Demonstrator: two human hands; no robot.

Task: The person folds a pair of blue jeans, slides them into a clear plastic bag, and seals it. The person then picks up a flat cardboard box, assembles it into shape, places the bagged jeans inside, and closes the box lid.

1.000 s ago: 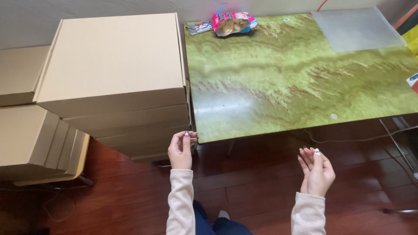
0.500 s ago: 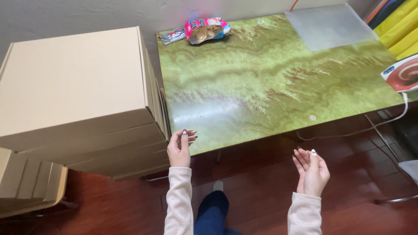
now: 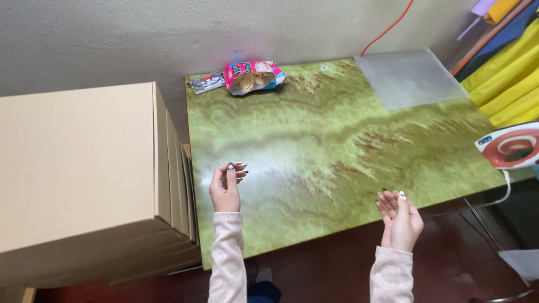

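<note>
My left hand (image 3: 225,187) hovers over the near left part of a green marbled table (image 3: 337,140), fingers loosely curled, holding nothing. My right hand (image 3: 400,219) is raised palm-up at the table's near edge, fingers apart and empty. Both arms wear pale beige sleeves. A stack of flat brown cardboard boxes (image 3: 84,174) stands just left of my left hand, close to the table's left side.
An opened pink snack bag (image 3: 251,77) and a pair of glasses (image 3: 205,82) lie at the table's far left corner. A translucent sheet (image 3: 412,78) rests far right. A red and white iron (image 3: 512,147) sits at the right edge; yellow fabric (image 3: 514,90) beyond it.
The view has swung right and forward: the boxes slid to the left, the iron and yellow fabric came into view. Both hands now sit over the table, poses unchanged.
</note>
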